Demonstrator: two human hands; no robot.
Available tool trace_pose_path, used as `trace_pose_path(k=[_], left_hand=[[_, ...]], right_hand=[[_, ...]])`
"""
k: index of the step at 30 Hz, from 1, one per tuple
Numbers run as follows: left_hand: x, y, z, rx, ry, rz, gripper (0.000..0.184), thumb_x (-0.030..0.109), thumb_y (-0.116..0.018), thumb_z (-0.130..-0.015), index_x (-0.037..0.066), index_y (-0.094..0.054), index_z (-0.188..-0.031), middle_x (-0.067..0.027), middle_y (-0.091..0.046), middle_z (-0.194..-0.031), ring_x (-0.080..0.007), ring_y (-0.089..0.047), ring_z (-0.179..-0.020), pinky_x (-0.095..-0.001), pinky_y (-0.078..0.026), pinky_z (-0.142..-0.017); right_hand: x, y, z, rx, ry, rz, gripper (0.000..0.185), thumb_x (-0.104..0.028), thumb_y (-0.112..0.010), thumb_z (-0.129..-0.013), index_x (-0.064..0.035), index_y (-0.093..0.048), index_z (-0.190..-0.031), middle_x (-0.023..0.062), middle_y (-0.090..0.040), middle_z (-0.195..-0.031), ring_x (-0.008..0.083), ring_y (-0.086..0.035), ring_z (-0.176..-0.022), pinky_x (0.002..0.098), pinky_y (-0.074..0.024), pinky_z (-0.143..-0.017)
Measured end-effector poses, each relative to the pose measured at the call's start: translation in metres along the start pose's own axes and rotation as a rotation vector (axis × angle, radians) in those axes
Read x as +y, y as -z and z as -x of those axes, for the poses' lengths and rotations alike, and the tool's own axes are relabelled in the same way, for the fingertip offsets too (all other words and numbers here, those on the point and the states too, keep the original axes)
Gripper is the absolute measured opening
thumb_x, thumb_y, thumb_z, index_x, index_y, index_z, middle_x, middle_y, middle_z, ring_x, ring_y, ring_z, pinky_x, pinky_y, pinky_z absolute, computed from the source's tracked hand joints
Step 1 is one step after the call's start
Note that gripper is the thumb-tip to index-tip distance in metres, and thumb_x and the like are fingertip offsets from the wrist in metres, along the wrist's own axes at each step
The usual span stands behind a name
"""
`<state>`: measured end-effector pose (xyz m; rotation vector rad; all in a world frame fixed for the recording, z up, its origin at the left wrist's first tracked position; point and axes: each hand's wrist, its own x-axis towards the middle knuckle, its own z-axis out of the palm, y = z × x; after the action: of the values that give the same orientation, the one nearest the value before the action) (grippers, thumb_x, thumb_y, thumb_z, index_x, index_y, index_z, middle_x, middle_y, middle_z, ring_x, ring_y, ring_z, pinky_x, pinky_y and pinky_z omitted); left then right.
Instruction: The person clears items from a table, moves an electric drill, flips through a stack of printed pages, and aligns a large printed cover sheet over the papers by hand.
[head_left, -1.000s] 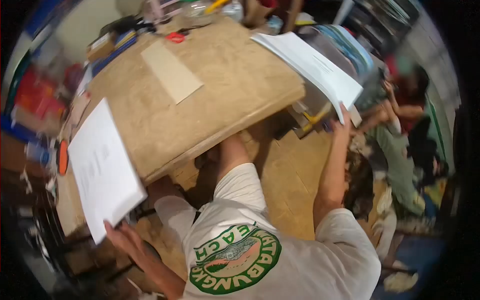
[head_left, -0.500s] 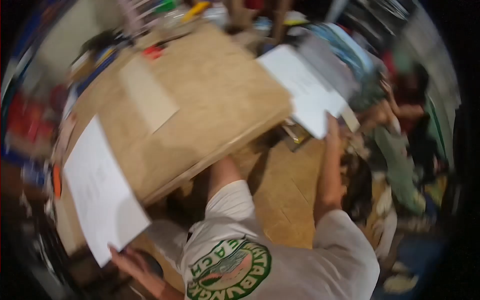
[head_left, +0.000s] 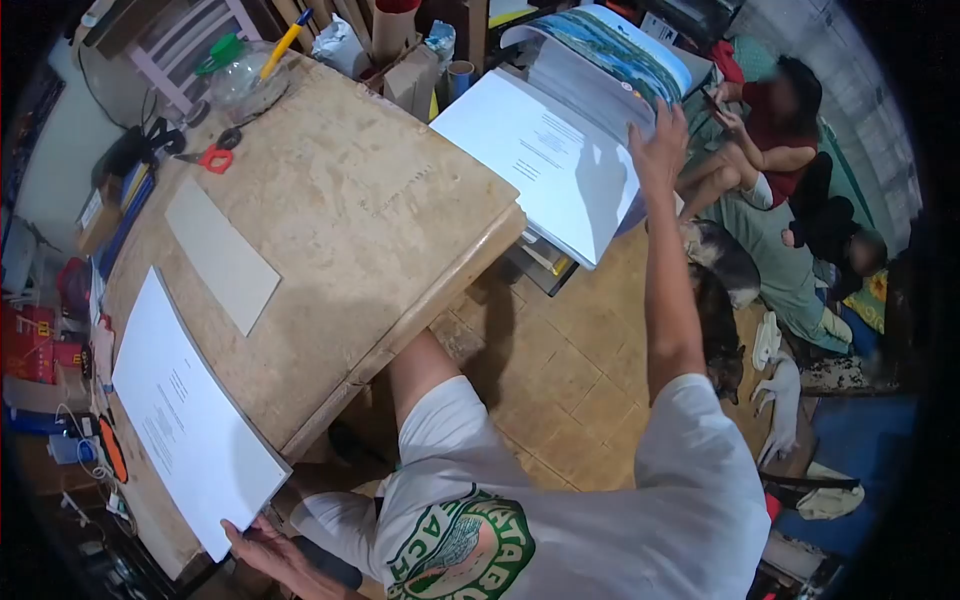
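Observation:
My left hand (head_left: 265, 548) grips the lower corner of a stack of white printed paper (head_left: 195, 420) on the near left of the wooden table, thumb on top. Beyond the table's right end, my right hand (head_left: 658, 150) is raised with its fingers apart, at the edge of curled grey sheets (head_left: 575, 85). Behind these sheets is a glossy cover with a landscape picture (head_left: 610, 40). Below them lies another stack of white printed pages (head_left: 540, 150), with my hand's shadow across it. A beige card strip (head_left: 222, 255) lies on the table between the two stacks.
The worn wooden table (head_left: 340, 210) carries red-handled scissors (head_left: 214, 158), a clear jar with a green lid (head_left: 245, 85) and a yellow cutter (head_left: 285, 45). An orange-handled tool (head_left: 112, 450) lies at its left edge. At right, people sit near dogs (head_left: 720, 320) on the floor.
My right hand has moved up from the lower edge of the right-hand pages to the curled sheets and cover. The left hand stays on the corner of its stack. The view has shifted and sharpened.

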<state>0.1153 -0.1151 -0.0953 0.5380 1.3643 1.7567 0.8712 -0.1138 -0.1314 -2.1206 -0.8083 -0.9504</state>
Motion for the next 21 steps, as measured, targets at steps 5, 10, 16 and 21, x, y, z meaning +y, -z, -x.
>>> trace_pose_path(k=[5, 10, 16, 21], left_hand=[[-0.005, 0.002, 0.004, 0.009, 0.004, 0.052, 0.043, 0.024, -0.061, -0.096, -0.006, -0.049, -0.126, -0.0121, -0.063, -0.111, -0.0162, -0.061, -0.090, -0.0222, -0.052, -0.063], [-0.003, -0.016, 0.015, 0.087, -0.028, -0.053, 0.044, 0.033, -0.059, -0.097, 0.001, -0.052, -0.125, -0.0099, -0.063, -0.109, -0.0156, -0.060, -0.087, -0.0262, -0.049, -0.069], [0.000, -0.011, 0.024, 0.037, 0.010, -0.134, 0.051, 0.043, -0.058, -0.095, 0.006, -0.051, -0.129, -0.0081, -0.057, -0.121, -0.0206, -0.056, -0.103, -0.0377, -0.043, -0.088], [0.010, -0.005, 0.035, -0.060, 0.132, -0.239, 0.042, 0.045, -0.056, -0.095, 0.009, -0.054, -0.117, -0.0044, -0.058, -0.102, -0.0177, -0.056, -0.088, -0.0330, -0.047, -0.078]], right_hand=[[0.014, -0.032, -0.056, -0.109, 0.218, 0.307, 0.035, -0.018, -0.063, -0.083, -0.0155, -0.065, -0.117, 0.0175, -0.061, -0.121, 0.0356, -0.056, -0.113, 0.0439, -0.0447, -0.094], [-0.064, 0.027, -0.092, -0.213, 0.230, 0.234, 0.019, -0.020, -0.056, -0.088, -0.0115, -0.071, -0.097, 0.0130, -0.069, -0.091, 0.0336, -0.066, -0.088, 0.0488, -0.0499, -0.076], [-0.210, 0.172, -0.030, -0.186, 0.446, -0.169, 0.013, -0.009, -0.062, -0.084, -0.0082, -0.070, -0.095, 0.0150, -0.067, -0.088, 0.0334, -0.065, -0.080, 0.0412, -0.0515, -0.068], [-0.246, 0.231, -0.006, -0.065, 0.583, -0.488, 0.032, 0.010, -0.067, -0.073, -0.0032, -0.071, -0.102, 0.0143, -0.069, -0.091, 0.0282, -0.067, -0.079, 0.0338, -0.0527, -0.071]])
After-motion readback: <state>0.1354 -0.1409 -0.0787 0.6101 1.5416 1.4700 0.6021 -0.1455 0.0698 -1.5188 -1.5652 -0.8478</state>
